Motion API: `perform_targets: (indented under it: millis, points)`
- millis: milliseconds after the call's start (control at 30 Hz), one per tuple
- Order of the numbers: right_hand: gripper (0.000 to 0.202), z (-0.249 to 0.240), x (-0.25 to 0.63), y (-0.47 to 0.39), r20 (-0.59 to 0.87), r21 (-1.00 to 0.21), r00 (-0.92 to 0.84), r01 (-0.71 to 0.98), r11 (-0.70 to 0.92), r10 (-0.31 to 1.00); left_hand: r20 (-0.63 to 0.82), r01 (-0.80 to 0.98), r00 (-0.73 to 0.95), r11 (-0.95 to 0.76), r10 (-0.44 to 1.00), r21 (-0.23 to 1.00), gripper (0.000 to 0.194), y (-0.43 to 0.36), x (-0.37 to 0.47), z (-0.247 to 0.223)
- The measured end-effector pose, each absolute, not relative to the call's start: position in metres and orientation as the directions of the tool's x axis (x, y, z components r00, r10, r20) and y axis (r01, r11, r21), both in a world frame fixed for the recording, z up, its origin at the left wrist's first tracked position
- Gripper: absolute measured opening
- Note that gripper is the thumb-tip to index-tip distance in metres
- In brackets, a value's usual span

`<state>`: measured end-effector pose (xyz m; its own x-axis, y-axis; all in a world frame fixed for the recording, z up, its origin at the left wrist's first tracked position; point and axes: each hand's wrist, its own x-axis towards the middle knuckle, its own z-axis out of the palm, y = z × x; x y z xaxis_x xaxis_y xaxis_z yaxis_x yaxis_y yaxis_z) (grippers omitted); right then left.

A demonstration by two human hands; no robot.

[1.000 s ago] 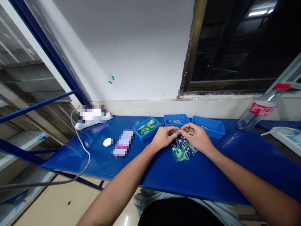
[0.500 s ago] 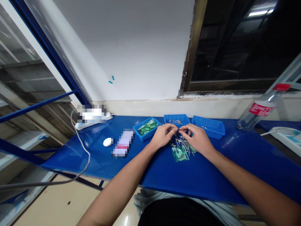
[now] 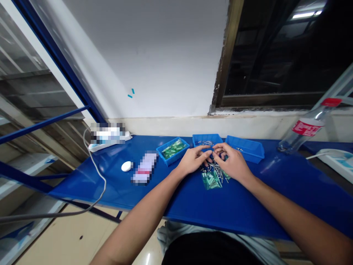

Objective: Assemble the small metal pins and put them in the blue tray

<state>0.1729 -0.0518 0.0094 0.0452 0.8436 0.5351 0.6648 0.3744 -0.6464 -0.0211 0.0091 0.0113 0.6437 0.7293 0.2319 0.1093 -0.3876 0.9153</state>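
Observation:
Above a loose pile of metal screws [image 3: 218, 170], my left hand [image 3: 194, 159] and my right hand [image 3: 230, 161] meet at the fingertips. The left thumb and forefinger are brought close together near the right thumb. My right hand has its fingers curled toward the thumb in a pinch. Whatever lies between the fingertips is too small to make out. Green clear packets [image 3: 211, 181] lie on the near side of the pile, partly under the screws. Behind the hands, a blue bin [image 3: 207, 137] contains loose metal pieces.
On the left, another blue bin [image 3: 172, 159] is filled with green packets. A third blue bin [image 3: 249, 151] holds a few small parts. A phone [image 3: 145, 167], white oval object [image 3: 126, 166], power strip [image 3: 110, 143] and plastic bottle [image 3: 306, 127] also rest on the blue table [image 3: 190, 206].
My left thumb has shifted right and the left forefinger is straighter. The right fingers have lifted slightly and curled. The pile, packets and bins look the same.

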Motion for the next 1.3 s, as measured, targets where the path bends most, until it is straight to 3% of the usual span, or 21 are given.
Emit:
perform_targets:
  millis: [167,333,567,833,1100,1300]
  points:
    - [0.010,0.006,0.175,-0.050,0.564,-0.578,0.002,0.715,0.394,0.826,0.248,0.115,0.653,-0.418,0.715,0.901,0.046,0.010,-0.021,0.012]
    - [0.017,0.000,0.176,-0.046,0.575,-0.555,-0.073,0.697,0.454,0.815,0.328,0.088,0.578,-0.456,0.748,0.886,0.038,0.016,-0.021,0.004]
    - [0.022,0.003,0.174,-0.047,0.528,-0.615,-0.039,0.671,0.413,0.849,0.365,0.143,0.604,-0.547,0.709,0.825,0.070,0.020,-0.023,0.002]
    - [0.011,0.004,0.174,-0.047,0.473,-0.596,-0.086,0.701,0.391,0.877,0.401,0.206,0.701,-0.706,0.589,0.678,0.066,0.015,-0.024,0.006]
    - [0.022,0.006,0.178,-0.048,0.458,-0.634,-0.101,0.659,0.404,0.883,0.427,0.059,0.540,-0.539,0.725,0.840,0.053,0.019,-0.022,0.009]
    - [0.028,0.001,0.173,-0.047,0.403,-0.651,-0.160,0.642,0.405,0.901,0.350,-0.054,0.517,-0.378,0.781,0.924,0.062,0.020,-0.020,0.008]
